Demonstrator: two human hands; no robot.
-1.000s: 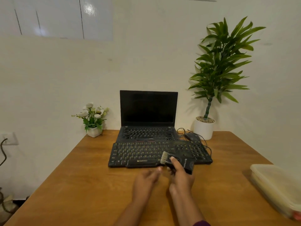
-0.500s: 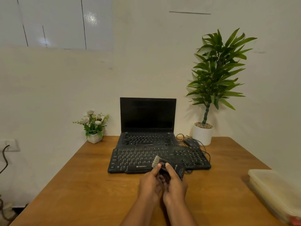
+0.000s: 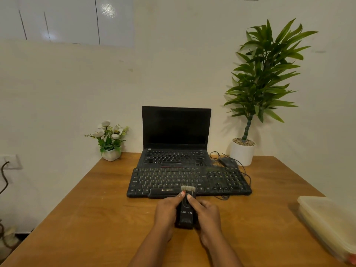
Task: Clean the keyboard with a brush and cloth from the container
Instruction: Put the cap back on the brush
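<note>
Head view: left hand (image 3: 166, 211) and right hand (image 3: 209, 215) both grasp the black brush (image 3: 186, 212), thumbs on top, its bristles over the front edge of the Zebronics keyboard (image 3: 221, 180). A laptop (image 3: 176, 132) stands behind it, with a mouse (image 3: 228, 162) and potted plant (image 3: 243, 153) back right, a flower pot (image 3: 111, 154) back left and a plastic container (image 3: 327, 222) at the right edge of the table (image 3: 86, 218).

The light is soft, warm and rather dim, so the white wall (image 3: 57, 93) looks yellowish-grey. One bright glare spot sits on the glossy panel (image 3: 108, 10) at the top. The tall plant (image 3: 265, 70) throws a faint shadow on the wall to its left, and the shadows on the bench (image 3: 96, 218) are weak. The keyboard (image 3: 173, 180) and the laptop (image 3: 176, 128) are very dark and show little key detail. The centre is fairly sharp. The container (image 3: 327, 224) at the right edge of the bench is smeared, and the seams of the panel lean from the wide lens.
</note>
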